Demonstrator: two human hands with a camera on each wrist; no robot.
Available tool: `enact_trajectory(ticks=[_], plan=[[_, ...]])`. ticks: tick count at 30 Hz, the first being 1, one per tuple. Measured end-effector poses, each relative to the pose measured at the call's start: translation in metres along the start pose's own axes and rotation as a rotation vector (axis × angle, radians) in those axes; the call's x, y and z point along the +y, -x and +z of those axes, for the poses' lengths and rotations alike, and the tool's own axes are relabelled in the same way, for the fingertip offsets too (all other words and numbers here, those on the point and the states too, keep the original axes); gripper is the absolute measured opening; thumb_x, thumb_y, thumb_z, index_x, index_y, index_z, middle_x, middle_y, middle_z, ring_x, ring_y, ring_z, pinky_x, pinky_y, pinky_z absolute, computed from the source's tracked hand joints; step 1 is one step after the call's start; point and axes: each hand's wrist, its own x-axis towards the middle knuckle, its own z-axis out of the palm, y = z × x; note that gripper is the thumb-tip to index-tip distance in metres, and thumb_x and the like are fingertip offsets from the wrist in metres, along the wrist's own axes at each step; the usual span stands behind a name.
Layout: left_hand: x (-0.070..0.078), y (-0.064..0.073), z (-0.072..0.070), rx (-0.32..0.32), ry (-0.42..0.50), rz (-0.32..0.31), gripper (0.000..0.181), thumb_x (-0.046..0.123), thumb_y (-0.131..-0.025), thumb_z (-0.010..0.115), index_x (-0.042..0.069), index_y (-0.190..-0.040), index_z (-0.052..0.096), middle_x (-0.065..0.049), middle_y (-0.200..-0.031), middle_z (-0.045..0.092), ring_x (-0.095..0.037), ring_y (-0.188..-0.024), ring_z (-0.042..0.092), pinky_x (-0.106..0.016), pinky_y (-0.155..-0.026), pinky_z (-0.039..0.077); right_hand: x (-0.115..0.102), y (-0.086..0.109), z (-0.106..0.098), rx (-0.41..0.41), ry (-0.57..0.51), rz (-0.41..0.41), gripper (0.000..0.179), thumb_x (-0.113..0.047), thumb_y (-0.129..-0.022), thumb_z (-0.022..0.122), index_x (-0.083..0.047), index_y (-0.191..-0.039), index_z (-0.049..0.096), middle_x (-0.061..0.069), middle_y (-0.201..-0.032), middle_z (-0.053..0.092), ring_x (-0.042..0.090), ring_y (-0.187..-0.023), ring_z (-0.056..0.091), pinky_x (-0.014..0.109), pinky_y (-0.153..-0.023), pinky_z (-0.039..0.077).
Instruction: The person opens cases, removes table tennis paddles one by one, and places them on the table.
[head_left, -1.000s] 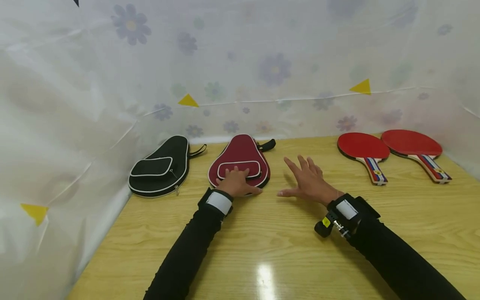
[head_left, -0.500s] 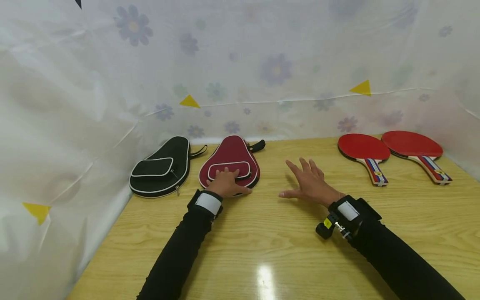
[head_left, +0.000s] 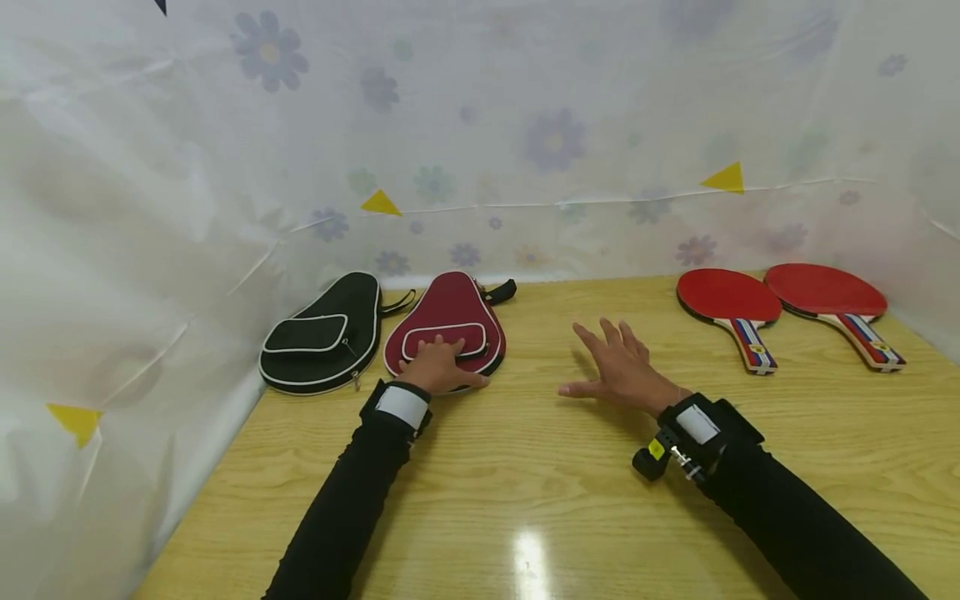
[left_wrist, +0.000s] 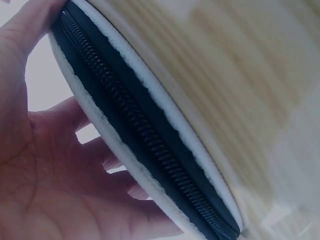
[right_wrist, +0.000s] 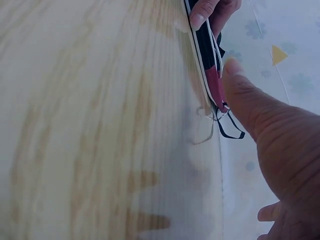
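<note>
Glossy woodgrain (head_left: 480,475) bears a rounded maroon case (head_left: 452,305) the left hand (head_left: 435,367) touches.

A wood-grain table (head_left: 600,517) stands in what looks like a makeshift recording booth, screened off from its surroundings. Pale, creased sheeting (head_left: 465,117) printed with flowers rises behind the table and along its left and right sides. Yellow triangles (head_left: 726,177) mark the sheeting behind and left of the table, while a strapped-on wrist camera (head_left: 649,463) above the table signals filming. The type of building cannot be told.
</note>
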Motion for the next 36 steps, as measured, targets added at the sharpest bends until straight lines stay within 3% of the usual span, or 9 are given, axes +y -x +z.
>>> enact_trajectory(ticks=[21, 25, 28, 30, 32, 35, 36], plan=[[-0.015, 0.005, -0.009, -0.007, -0.004, -0.028, 0.089, 0.053, -0.089, 0.072, 0.016, -0.16, 0.032, -0.027, -0.164, 0.015, -0.05, -0.15, 0.007, -0.079, -0.108, 0.013, -0.002, -0.001, 0.002, -0.007, -0.023, -0.021, 0.098, -0.047, -0.085, 0.079, -0.002, -0.157, 0.029, 0.04, -0.158, 0.013, 0.065, -0.143, 0.004, 0.079, -0.106, 0.009], [-0.021, 0.002, -0.013, -0.06, -0.009, 0.007, 0.089, 0.055, -0.09, 0.069, 0.014, -0.16, 0.031, -0.027, -0.164, 0.014, -0.049, -0.151, 0.009, -0.071, -0.112, 0.019, -0.003, -0.001, 0.003, -0.008, -0.014, -0.027, 0.098, -0.047, -0.085, 0.078, -0.002, -0.157, 0.03, 0.04, -0.158, 0.014, 0.064, -0.143, 0.006, 0.079, -0.106, 0.011], [-0.029, 0.002, -0.023, -0.076, -0.004, 0.052, 0.083, 0.054, -0.094, 0.065, 0.008, -0.157, 0.036, -0.024, -0.161, 0.028, -0.043, -0.149, 0.024, -0.06, -0.114, 0.03, -0.004, -0.001, 0.004, -0.008, -0.014, -0.032, 0.098, -0.047, -0.085, 0.079, -0.002, -0.157, 0.03, 0.04, -0.157, 0.015, 0.064, -0.143, 0.007, 0.079, -0.106, 0.011], [-0.037, 0.002, -0.032, -0.023, 0.005, 0.072, 0.073, 0.049, -0.098, 0.062, 0.002, -0.151, 0.045, -0.024, -0.15, 0.046, -0.04, -0.14, 0.043, -0.053, -0.109, 0.04, -0.004, -0.001, 0.005, -0.006, -0.019, -0.036, 0.098, -0.048, -0.085, 0.079, -0.002, -0.157, 0.03, 0.04, -0.157, 0.015, 0.064, -0.143, 0.007, 0.079, -0.106, 0.011], [-0.047, 0.004, -0.041, 0.088, 0.037, 0.066, 0.06, 0.036, -0.102, 0.06, -0.004, -0.145, 0.05, -0.025, -0.134, 0.06, -0.04, -0.126, 0.055, -0.051, -0.1, 0.047, -0.004, 0.0, 0.004, -0.009, -0.024, -0.028, 0.098, -0.047, -0.085, 0.078, -0.002, -0.157, 0.029, 0.039, -0.158, 0.014, 0.063, -0.144, 0.006, 0.078, -0.107, 0.01], [-0.068, 0.005, -0.053, 0.312, 0.085, 0.059, 0.045, 0.011, -0.1, 0.054, -0.008, -0.141, 0.053, -0.03, -0.126, 0.062, -0.046, -0.119, 0.057, -0.055, -0.1, 0.045, -0.003, 0.002, 0.003, -0.003, -0.021, -0.018, 0.098, -0.047, -0.085, 0.079, -0.002, -0.157, 0.029, 0.039, -0.158, 0.014, 0.063, -0.143, 0.006, 0.079, -0.106, 0.01], [-0.077, 0.005, -0.056, 0.38, 0.095, 0.056, 0.048, 0.003, -0.096, 0.052, -0.009, -0.143, 0.05, -0.031, -0.132, 0.059, -0.047, -0.125, 0.053, -0.057, -0.105, 0.041, -0.002, 0.002, 0.002, -0.002, -0.016, -0.013, 0.098, -0.048, -0.085, 0.078, -0.002, -0.157, 0.029, 0.039, -0.158, 0.014, 0.063, -0.143, 0.006, 0.079, -0.106, 0.01]])
